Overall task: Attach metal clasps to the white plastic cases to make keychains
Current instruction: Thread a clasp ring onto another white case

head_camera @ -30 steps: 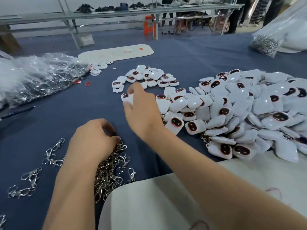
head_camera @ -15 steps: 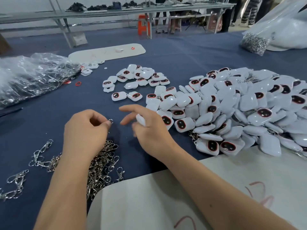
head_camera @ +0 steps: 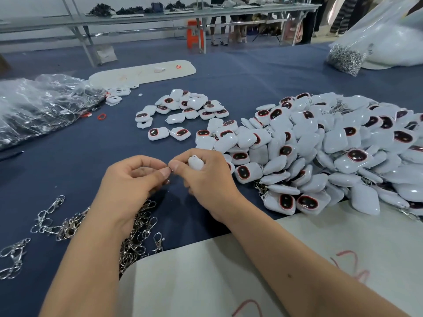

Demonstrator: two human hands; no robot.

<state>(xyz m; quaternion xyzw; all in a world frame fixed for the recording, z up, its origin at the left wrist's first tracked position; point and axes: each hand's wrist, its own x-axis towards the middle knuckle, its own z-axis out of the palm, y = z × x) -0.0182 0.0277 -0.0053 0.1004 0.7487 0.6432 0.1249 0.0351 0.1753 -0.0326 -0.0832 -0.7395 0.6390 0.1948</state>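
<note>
**Ana:** Two hands meet over the blue table [head_camera: 68, 161] in the head view, the only view we get. The right hand [head_camera: 206, 179] is curled round one white plastic case [head_camera: 196, 161], its end poking up between thumb and finger. The left hand [head_camera: 132, 184] pinches something small and shiny at its fingertips, and I take it for a metal clasp [head_camera: 169, 171], though most of it is hidden.

**Ben:** So which step is this?

**Ana:** I'd say the joining itself: clasp brought to the case's loop, the fingertips of both hands touching. Next, I judge, the clasp must be opened and hooked through that small loop, which calls for a fine, steady pinch.

**Ben:** And the stock?

**Ana:** Loose clasps [head_camera: 139, 234] lie heaped under the left wrist, more scattered to its left. A big pile of cases [head_camera: 338, 145] sits to the right, with a small cluster [head_camera: 183, 110] further back.

**Ben:** Containers?

**Ana:** One clear plastic bag [head_camera: 41, 106] at far left, contents too blurred to name. Another bag [head_camera: 375, 42] at top right holds silvery metal pieces in its lower corner.
</note>
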